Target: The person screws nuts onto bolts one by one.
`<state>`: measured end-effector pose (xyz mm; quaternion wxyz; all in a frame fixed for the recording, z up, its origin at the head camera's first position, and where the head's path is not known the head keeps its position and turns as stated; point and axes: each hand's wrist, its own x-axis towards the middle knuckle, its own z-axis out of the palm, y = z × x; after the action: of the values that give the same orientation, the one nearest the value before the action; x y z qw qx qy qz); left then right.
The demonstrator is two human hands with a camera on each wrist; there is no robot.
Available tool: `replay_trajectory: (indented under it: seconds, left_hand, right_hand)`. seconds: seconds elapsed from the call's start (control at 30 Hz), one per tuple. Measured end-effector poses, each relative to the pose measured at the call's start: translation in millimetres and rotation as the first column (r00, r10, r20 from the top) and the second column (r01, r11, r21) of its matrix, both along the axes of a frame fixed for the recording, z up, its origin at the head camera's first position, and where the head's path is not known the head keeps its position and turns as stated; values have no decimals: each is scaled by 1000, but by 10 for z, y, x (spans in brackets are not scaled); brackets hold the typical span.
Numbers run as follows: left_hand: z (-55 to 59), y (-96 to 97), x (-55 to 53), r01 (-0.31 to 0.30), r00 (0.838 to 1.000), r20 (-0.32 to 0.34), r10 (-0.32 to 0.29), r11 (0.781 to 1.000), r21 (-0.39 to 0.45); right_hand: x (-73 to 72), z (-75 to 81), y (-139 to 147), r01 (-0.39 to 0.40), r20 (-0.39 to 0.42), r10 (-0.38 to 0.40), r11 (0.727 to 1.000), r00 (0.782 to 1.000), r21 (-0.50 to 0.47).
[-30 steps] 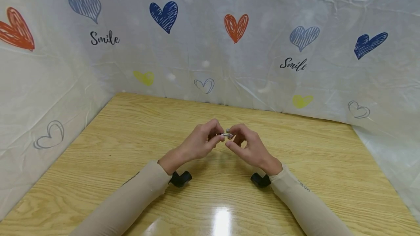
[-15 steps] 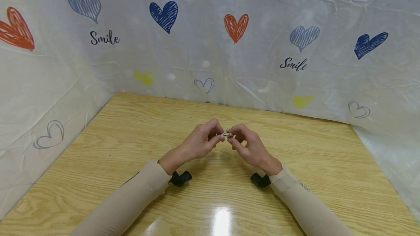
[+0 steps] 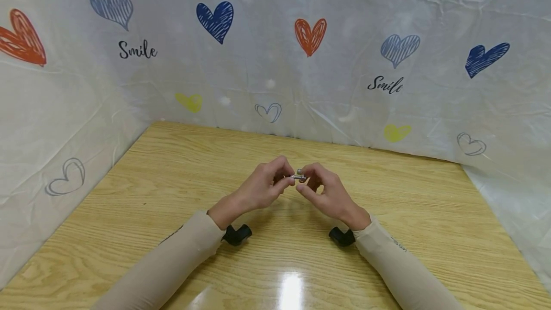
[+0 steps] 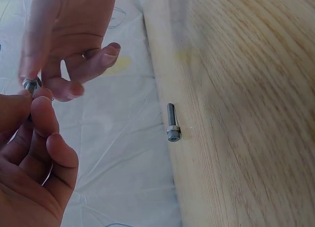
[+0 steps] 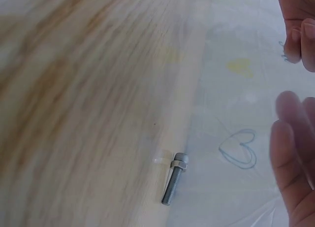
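Observation:
My left hand point(image 3: 261, 185) pinches a small metal bolt point(image 3: 298, 177) between thumb and fingers, its shank pointing right. A hex nut point(image 4: 30, 83) sits around the bolt's exposed end in the left wrist view. One finger of my right hand point(image 3: 324, 191) reaches this nut, while its thumb stands apart below. On the table behind lies a second bolt point(image 4: 171, 119) with a nut near its head. This second bolt also shows in the right wrist view, where both hands are cut off at the right edge and the held bolt is hidden.
The wooden table point(image 3: 172, 166) spreads under both hands. A white cloth point(image 3: 267, 71) printed with hearts and "Smile" hangs behind and along the sides. Black wrist mounts point(image 3: 237, 235) stick out below the beige sleeves point(image 3: 168, 262).
My right thumb closed up to the bolt's end half a second ago and has now dropped away from it again. The left hand and the bolt on the table keep their places.

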<state>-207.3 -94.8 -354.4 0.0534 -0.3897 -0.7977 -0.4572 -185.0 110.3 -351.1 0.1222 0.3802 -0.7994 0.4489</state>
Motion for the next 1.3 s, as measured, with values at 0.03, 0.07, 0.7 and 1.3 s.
replay_trajectory:
  seconds: [0.03, 0.07, 0.7, 1.3]
  left_hand:
    - [0, -2, 0, -2, 1000, 1, 2, 1000, -2]
    - [0, -3, 0, -6, 1000, 0, 6, 1000, -5]
    - [-23, -4, -6, -2, 1000, -7, 2, 1000, -1]
    - [-26, -11, -24, -2, 1000, -19, 2, 1000, 0]
  right_hand:
    - [1, -3, 0, 0, -6, 0, 1000, 1000, -6]
    - [0, -7, -1, -4, -14, 3, 1000, 1000, -14]
    - [-61, -97, 15, -28, -37, 27, 999, 999, -29]
    - [-21, -38, -10, -33, -55, 31, 999, 998, -34]
